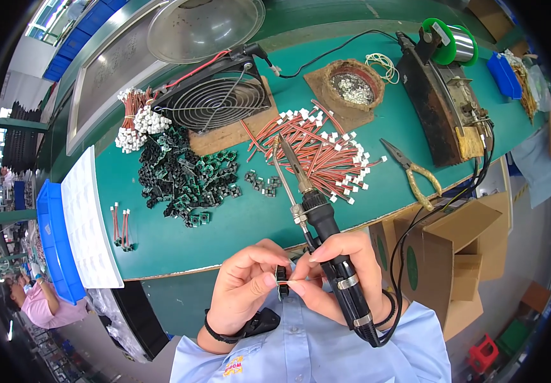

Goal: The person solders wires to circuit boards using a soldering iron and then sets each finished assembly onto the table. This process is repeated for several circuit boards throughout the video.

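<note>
Close to my chest, my left hand [244, 286] pinches a small black and green connector part [282, 276] between thumb and fingers. My right hand [352, 268] is closed round the black handle of a soldering iron [320, 214], whose tip points away over the bench. Its thumb and forefinger also pinch a thin reddish wire [296, 279] at the small part. Beyond the hands lies a fan of red-brown wires with white plugs [313, 156]. Left of it is a heap of black and green parts [186, 175]. A few parts with wires attached [122, 228] lie at the bench's left.
Pliers [411, 172] lie right of the wires. A solder-wire spool [457, 45] tops a dark metal stand [435, 102]. A round dish of solder scraps [355, 88] and a fan [218, 102] stand behind. A white tray [90, 220], blue bin [55, 242] and cartons [441, 255] flank the bench.
</note>
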Available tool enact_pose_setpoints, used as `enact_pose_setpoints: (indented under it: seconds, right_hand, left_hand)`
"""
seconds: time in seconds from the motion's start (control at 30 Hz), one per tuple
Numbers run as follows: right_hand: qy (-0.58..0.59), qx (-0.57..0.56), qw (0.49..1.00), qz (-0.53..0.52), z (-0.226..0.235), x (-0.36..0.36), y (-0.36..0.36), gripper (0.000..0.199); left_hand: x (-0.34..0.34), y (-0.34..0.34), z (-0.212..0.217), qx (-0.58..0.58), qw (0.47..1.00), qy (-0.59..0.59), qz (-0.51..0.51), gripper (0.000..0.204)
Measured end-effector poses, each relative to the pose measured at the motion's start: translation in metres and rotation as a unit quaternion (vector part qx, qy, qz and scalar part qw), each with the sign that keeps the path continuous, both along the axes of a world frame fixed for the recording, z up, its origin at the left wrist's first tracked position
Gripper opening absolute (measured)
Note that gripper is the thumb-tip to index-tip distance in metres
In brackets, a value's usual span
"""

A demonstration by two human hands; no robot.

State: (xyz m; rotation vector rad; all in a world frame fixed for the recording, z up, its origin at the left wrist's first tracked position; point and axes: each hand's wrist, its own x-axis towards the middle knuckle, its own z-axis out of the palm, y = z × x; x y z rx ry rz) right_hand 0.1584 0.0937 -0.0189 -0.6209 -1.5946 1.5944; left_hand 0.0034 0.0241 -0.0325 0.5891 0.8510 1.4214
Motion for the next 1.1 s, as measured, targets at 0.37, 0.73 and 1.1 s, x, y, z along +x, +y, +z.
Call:
enact_pose_setpoints:
  seconds: [0.37,0.73,1.1]
  right_hand:
    - [0.02,0.01,1.0,-0.018,0.0016,-0.0025,-0.0031,0.044]
    - [0.011,0.075,0.996,-0.04,0.0059,-0.0031,-0.0002,0.04]
    - [0.01,0.083,0.995,-0.053,0.007,-0.0043,0.0012,0.04]
  left_hand:
    - [0.0015,-0.0013,0.0004,0.007,1.0,-0.029,0.005,0.019]
    - [0.0017,-0.0031,0.0028,0.002,1.0,-0.019,0.009,0.019]
    - [0.0017,-0.0031,0.0042,-0.01,1.0,-0.021,0.006,0.02]
